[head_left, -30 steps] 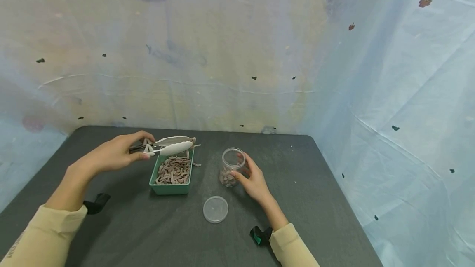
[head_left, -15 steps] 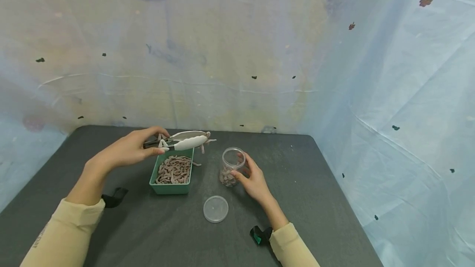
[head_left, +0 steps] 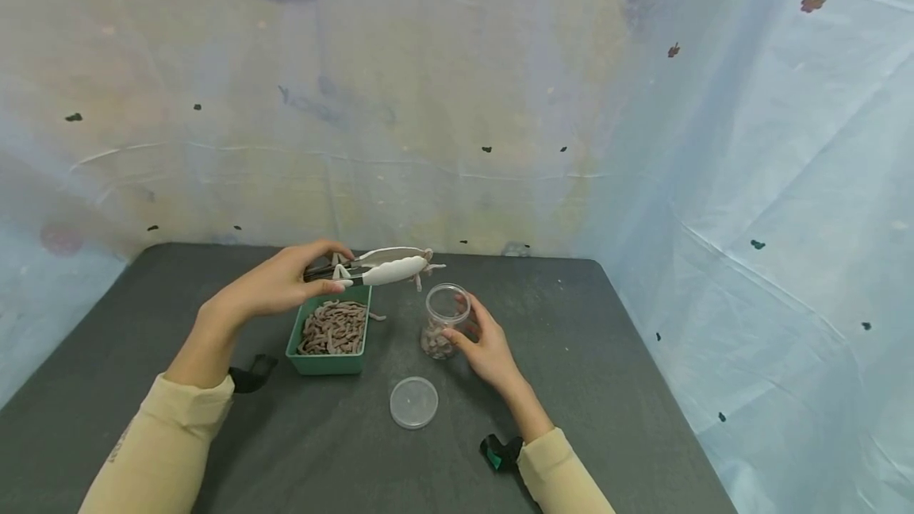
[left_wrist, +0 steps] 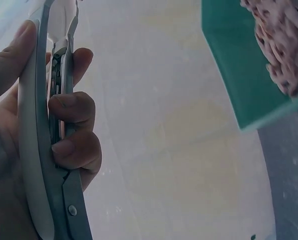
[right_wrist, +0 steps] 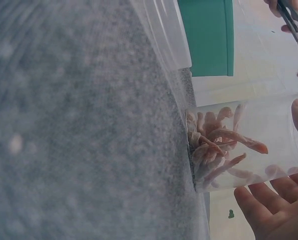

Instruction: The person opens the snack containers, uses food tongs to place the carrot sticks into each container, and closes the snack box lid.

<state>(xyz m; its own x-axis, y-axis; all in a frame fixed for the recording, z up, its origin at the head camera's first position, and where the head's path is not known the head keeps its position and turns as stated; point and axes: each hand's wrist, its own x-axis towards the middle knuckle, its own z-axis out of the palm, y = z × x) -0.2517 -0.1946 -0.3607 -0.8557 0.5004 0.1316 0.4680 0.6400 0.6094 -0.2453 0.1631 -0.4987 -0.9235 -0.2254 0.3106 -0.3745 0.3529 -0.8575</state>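
Observation:
My left hand (head_left: 286, 282) grips a pair of tongs (head_left: 394, 270) with white tips and dark handles, held level above the table. A few pinkish-brown strips (head_left: 420, 282) hang from the tips, just left of and above the jar mouth. In the left wrist view, fingers curl round the tong handles (left_wrist: 34, 130). My right hand (head_left: 489, 349) holds a clear open jar (head_left: 448, 304), thumb on one side and fingers on the other. The jar stands on the table with similar strips (right_wrist: 219, 137) at its bottom. Below the tongs sits a green tub (head_left: 324, 365) of strips (head_left: 334, 327).
A clear round lid (head_left: 414, 403) lies flat in front of the jar. One strip (head_left: 377, 316) pokes over the tub's right rim. The dark table (head_left: 571, 419) meets a pale patterned sheet (head_left: 428, 101) behind and at the right.
My left hand has carried the tongs and their strips rightward, from over the tub to near the jar mouth. The right hand and jar have stayed in place.

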